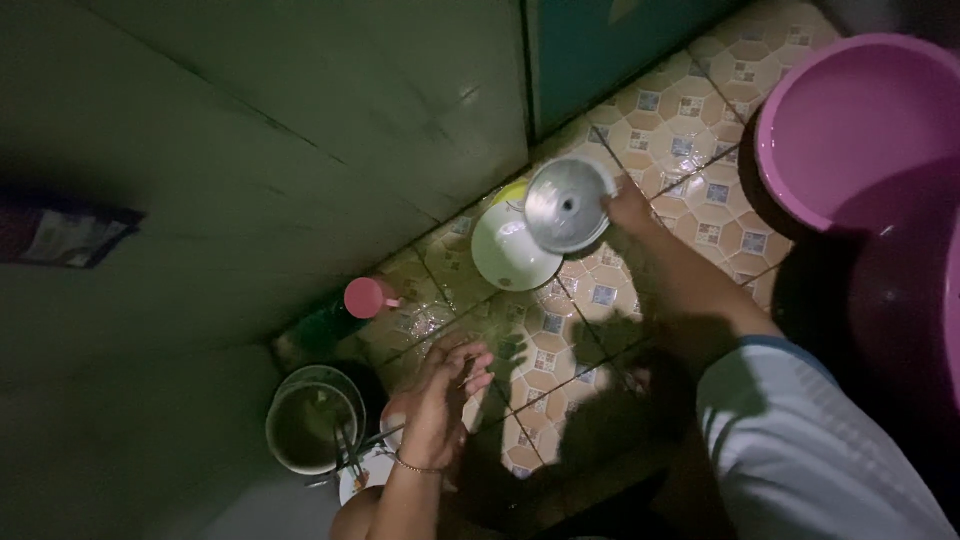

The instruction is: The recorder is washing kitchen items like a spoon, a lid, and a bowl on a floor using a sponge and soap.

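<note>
While the right hand (630,210) stretches out across the patterned tile floor (600,300), its fingers close on the rim of a round metal lid (567,205), which it holds tilted so that the shiny underside and its small centre point face the camera. That lid sits just above and partly in front of a white bowl (508,250) resting on the floor against the green wall (250,130); a sliver of something yellow (513,190) shows behind the bowl's upper edge. The right arm runs back to a pale sleeve (800,440) at the lower right.

The left hand (445,395) hovers lower down, fingers loosely curled and slightly spread, with a thin bracelet (412,466) at the wrist. It seems to pinch something small and thin, but the dim light makes it hard to tell what. Just left of this hand stands a round metal pot (310,425) with dark contents, and below it a white plate (362,474) with a few thin utensils lying across it. A pink cup (366,297) lies on its side near the wall, above the pot.

At the upper right, well apart from both hands, a large purple plastic basin (860,130) stands on the floor, and the edge of a second one shows at the right border.
</note>
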